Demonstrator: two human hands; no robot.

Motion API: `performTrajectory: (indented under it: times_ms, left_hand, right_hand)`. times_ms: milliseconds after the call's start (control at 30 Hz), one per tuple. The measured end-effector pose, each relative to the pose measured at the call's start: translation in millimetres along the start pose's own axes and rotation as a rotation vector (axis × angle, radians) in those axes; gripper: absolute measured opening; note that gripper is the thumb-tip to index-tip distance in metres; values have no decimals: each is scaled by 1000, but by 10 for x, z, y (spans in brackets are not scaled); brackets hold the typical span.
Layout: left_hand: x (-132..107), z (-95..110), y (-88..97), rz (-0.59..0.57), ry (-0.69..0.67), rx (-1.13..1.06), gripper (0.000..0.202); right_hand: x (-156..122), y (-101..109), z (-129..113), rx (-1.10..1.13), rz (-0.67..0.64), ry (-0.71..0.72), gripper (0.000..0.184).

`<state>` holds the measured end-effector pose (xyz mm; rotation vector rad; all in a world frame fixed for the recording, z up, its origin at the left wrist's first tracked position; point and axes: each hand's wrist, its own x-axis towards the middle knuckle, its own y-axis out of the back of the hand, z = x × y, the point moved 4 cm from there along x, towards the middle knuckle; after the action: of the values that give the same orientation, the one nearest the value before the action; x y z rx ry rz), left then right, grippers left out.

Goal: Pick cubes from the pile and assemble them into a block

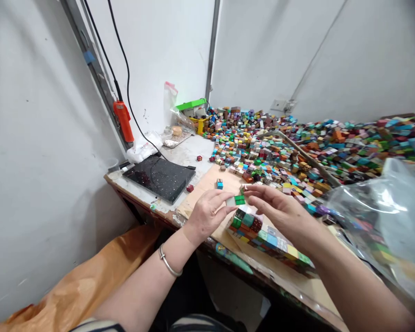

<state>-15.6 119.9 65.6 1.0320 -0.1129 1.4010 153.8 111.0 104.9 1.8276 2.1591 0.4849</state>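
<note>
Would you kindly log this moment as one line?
left hand: holding green-and-white piece | right hand: close by, grip unclear | below: lined-up blocks

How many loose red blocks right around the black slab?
2: one red block beside the slab's right edge, another red block just past its far right corner. Any behind the white bag would be hidden.

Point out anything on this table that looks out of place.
A small dark red cube beside the speckled black rectangular slab and a small reddish block farther back on the whitish tabletop look stray: both lie apart from the large heap of multicoloured blocks.
</note>
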Motion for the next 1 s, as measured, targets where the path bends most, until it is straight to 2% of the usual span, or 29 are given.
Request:
performTrajectory:
  times_ms: [133,267,433,533,700,1000]
  left_hand:
    - [-205,-53,-22,-64,62,-11,35]
    - [-362,-57,-126,-52,127,57,33]
    - [-403,33,-253,-32,212,133,33]
    - [-397,84,-305,-34,223,166,32]
    - [-409,145,-322,5,134,247,32]
    - [-365,163,-348,-93,265,162,38]
  right_hand:
    - [-242,164,162,-239,110,6,40]
    - [-338,214,322,-323,163,-13,40]
    - [-285,112,313,-554,277,232,41]
    - [-249,4,337,-623,255,298,50]
    - [-240,-140,429,-678,158,319,60]
    - [-268,-284,509,-812,192,496,44]
